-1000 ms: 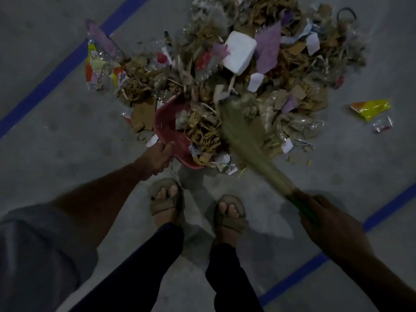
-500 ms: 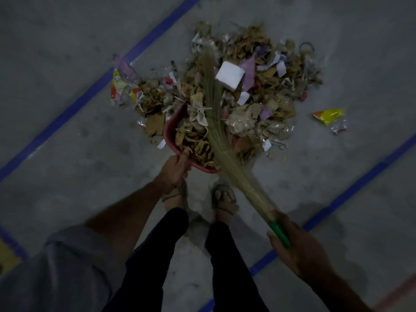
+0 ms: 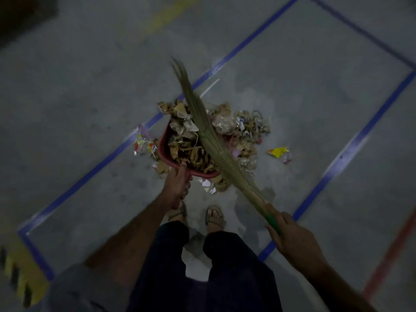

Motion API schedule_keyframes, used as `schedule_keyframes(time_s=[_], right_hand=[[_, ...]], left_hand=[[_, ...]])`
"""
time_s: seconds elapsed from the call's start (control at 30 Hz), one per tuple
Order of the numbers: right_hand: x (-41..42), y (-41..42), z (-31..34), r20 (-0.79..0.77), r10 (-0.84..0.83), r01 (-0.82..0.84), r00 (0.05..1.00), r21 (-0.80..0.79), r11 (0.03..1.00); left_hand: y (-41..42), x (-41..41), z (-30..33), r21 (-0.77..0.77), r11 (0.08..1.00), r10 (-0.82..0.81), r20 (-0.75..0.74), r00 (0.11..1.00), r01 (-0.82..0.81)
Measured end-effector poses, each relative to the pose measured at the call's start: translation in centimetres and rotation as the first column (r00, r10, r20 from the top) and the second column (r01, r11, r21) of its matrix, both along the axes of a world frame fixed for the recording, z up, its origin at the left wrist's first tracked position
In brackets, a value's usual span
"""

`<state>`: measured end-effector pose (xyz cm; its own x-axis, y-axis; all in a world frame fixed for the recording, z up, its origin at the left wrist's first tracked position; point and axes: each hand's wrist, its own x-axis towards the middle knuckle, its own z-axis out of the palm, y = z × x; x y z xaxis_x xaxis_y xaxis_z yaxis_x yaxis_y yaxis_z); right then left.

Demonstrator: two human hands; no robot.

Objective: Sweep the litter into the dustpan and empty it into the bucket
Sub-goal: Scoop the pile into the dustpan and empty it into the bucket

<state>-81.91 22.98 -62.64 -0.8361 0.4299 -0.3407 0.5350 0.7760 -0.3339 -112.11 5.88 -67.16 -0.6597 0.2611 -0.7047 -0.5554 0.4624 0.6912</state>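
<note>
My left hand (image 3: 176,184) grips the near edge of the red plastic dustpan (image 3: 163,147), heaped with brown paper and leaf litter (image 3: 186,147). My right hand (image 3: 290,235) clasps the green handle of the straw broom (image 3: 209,140), whose bristles lie across the pan. More scraps (image 3: 245,129) lie on the grey concrete floor (image 3: 90,109) beside it.

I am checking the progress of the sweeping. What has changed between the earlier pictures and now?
The dustpan now holds more litter and appears lifted off the floor. The broom has swung from beside the pile to lie across the pan. The left hand still grips the pan, the right hand the broom. The yellow wrapper stayed.
</note>
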Motion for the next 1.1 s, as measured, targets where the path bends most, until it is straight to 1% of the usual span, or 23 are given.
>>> schedule_keyframes(time_s=[0.1, 0.23, 0.33, 0.53, 0.73, 0.83, 1.0, 1.1], right_hand=[[1.4, -0.4, 3.1, -0.068, 0.015, -0.011, 0.998, 0.055, 0.998], [3.4, -1.4, 6.0, -0.075, 0.025, -0.018, 0.997, 0.093, 0.996], [5.0, -2.4, 7.7, -0.095, 0.036, -0.024, 0.995, 0.12, 0.993], [8.0, -5.7, 10.6, -0.171, 0.038, -0.011, 0.985, 0.157, 0.988], [13.8, -9.6, 12.9, -0.217, 0.05, -0.007, 0.975, 0.196, 0.981], [17.5, -10.8, 14.3, -0.219, 0.026, 0.021, 0.975, 0.207, 0.978], [24.6, -10.8, 15.2, -0.262, 0.0, 0.066, 0.965, 0.245, 0.967], [29.4, -9.8, 15.3, -0.326, -0.027, 0.105, 0.945, 0.224, 0.969]], left_hand=[[-1.1, 1.7, 4.2, 0.021, 1.0, 0.023, -0.025, 0.999, -0.023], [-2.5, 3.9, 8.3, 0.052, 0.998, 0.045, -0.064, 0.997, -0.042], [-3.7, 5.6, 10.5, 0.08, 0.996, 0.051, -0.088, 0.995, -0.044], [-6.1, 9.0, 13.3, 0.136, 0.987, 0.091, -0.059, 0.994, -0.082], [-9.8, 14.0, 15.8, 0.15, 0.989, 0.032, -0.105, 0.994, -0.016], [-10.5, 17.1, 16.9, 0.15, 0.989, 0.006, -0.097, 0.995, 0.009], [-9.3, 23.2, 19.0, 0.18, 0.981, -0.052, -0.114, 0.992, 0.072], [-7.5, 27.3, 19.4, 0.171, 0.981, -0.07, -0.131, 0.989, 0.092]])
